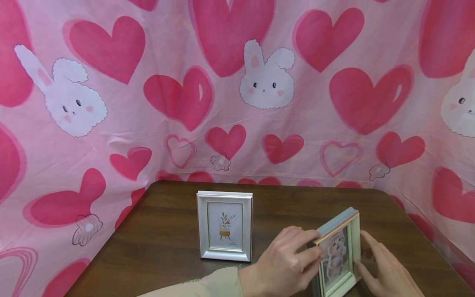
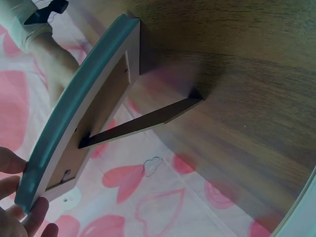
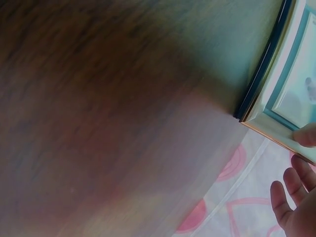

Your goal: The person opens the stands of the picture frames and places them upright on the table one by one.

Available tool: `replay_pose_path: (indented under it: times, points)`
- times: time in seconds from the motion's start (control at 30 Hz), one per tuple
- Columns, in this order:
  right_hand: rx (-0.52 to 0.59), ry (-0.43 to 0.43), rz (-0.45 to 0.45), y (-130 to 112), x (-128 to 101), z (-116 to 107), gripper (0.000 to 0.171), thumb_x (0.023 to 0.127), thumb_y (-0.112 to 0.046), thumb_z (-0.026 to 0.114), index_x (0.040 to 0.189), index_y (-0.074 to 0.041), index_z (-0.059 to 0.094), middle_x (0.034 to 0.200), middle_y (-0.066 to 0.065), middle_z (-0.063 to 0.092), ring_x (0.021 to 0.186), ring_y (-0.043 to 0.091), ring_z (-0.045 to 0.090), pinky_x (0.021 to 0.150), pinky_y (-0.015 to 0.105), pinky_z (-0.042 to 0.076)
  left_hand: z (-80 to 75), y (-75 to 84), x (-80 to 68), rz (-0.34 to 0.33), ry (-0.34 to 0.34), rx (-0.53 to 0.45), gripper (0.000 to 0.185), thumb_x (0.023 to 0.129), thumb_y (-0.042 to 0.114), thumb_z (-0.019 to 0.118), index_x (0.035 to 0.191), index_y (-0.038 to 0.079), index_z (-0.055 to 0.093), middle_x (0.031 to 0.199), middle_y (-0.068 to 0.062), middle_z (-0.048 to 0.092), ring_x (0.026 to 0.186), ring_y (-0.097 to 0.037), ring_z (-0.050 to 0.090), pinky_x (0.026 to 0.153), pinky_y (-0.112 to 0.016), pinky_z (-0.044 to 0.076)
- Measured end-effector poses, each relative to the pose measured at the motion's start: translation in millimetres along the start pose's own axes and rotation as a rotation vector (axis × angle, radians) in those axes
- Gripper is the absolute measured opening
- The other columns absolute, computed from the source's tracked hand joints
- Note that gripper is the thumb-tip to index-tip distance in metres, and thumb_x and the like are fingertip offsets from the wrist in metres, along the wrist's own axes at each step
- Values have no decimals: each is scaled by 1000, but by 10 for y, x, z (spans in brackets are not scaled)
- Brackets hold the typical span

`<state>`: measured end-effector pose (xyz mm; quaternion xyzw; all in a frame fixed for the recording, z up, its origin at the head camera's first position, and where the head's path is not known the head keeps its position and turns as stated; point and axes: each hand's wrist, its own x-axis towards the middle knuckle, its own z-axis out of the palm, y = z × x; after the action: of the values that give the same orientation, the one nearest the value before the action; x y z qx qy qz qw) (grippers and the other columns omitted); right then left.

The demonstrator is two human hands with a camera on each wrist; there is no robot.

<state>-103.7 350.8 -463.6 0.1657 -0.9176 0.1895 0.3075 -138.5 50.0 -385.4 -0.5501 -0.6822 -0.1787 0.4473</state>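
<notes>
A pale green picture frame point(image 1: 355, 239) stands turned sideways at the table's right front, with a pink figure in its picture. My left hand point(image 1: 287, 258) grips its upper left corner, fingers bent over the edge. My right hand point(image 1: 386, 264) holds the opposite side edge; in the right wrist view the thumb point(image 3: 307, 135) lies on the front border and the fingers are at the edge behind. Behind the frame point(image 2: 74, 108), the left wrist view shows a brown back and a support leg point(image 2: 143, 121) swung out. The right hand's fingers are partly hidden by the frame.
A silver-white picture frame point(image 1: 203, 231) with a potted plant print stands upright left of the hands. Both are on a dark wooden table point(image 1: 159, 231) with rounded far corners. Pink cloth point(image 1: 178, 156) with hearts and rabbits surrounds the table.
</notes>
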Motion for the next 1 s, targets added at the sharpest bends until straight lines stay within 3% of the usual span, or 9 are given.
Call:
replay_pose_path:
  times: [0.17,0.3,0.43,0.67,1.0]
  points:
    - [7,41,-43,26,-17,8,108,51,6,95,148,5,47,98,-6,58,83,4,50,67,8,38,14,-3,-3,-7,11,-11,20,84,19,83,103,13,84,118,-7,70,102,-16,66,104,-29,47]
    - [14,61,-67,51,-21,17,109,48,6,95,146,6,48,97,-5,58,83,5,51,67,9,39,27,-15,2,-2,26,-7,20,83,19,84,102,13,83,117,-7,71,103,-16,67,104,-30,47]
    - [18,72,-79,63,-20,20,105,51,2,96,144,7,49,96,-4,59,82,5,52,66,11,40,34,-37,4,5,34,-6,17,84,18,82,100,14,83,117,-7,71,104,-15,68,105,-30,47]
    - [19,77,-69,44,1,22,104,49,7,91,144,5,50,95,-5,58,82,6,50,64,13,38,28,-59,22,-43,12,-56,14,83,16,84,98,13,82,118,-6,70,106,-14,66,107,-28,45]
    - [-17,36,40,-84,84,-51,93,60,3,94,142,2,51,95,0,63,83,10,51,61,21,41,40,-176,88,-40,13,-59,12,87,13,77,99,12,82,118,-7,70,109,-15,66,109,-30,44]
